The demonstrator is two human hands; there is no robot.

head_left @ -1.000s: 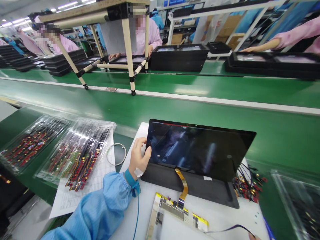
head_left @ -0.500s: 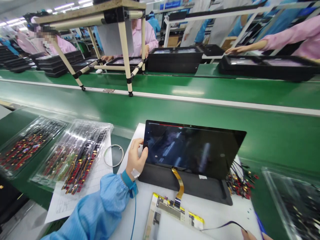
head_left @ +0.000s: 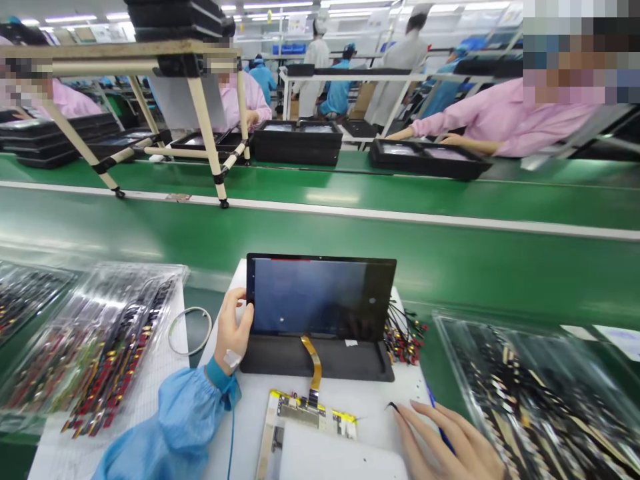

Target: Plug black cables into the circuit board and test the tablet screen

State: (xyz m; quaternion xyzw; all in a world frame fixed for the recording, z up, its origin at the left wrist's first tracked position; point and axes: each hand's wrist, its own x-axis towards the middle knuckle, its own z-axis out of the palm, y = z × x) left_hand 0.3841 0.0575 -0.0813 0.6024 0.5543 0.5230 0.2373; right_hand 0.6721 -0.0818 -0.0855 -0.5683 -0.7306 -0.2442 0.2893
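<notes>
A black tablet screen panel (head_left: 320,297) stands tilted up on a black foam cradle (head_left: 280,360) on a white mat. My left hand (head_left: 233,329), in a blue sleeve with a wrist strap, grips the panel's left edge. An orange flex cable (head_left: 313,363) runs from the panel down to a circuit board (head_left: 305,412) in the tablet's open back shell (head_left: 325,460). My right hand (head_left: 453,445) lies low on the mat at the right, fingers stretched out and close together, its fingertips at the end of a thin black cable (head_left: 391,405).
Clear plastic trays of red-and-black wire parts lie at left (head_left: 100,347) and right (head_left: 540,393). A loose pile of wires (head_left: 405,330) sits right of the cradle. A wire ring (head_left: 190,330) lies on paper. Beyond runs a green conveyor (head_left: 350,227); people in pink work at black trays (head_left: 425,157).
The view has lifted and swung right, so the panel now sits at centre. My right hand has come into view at the bottom right. My left hand keeps its hold on the panel's left edge.
</notes>
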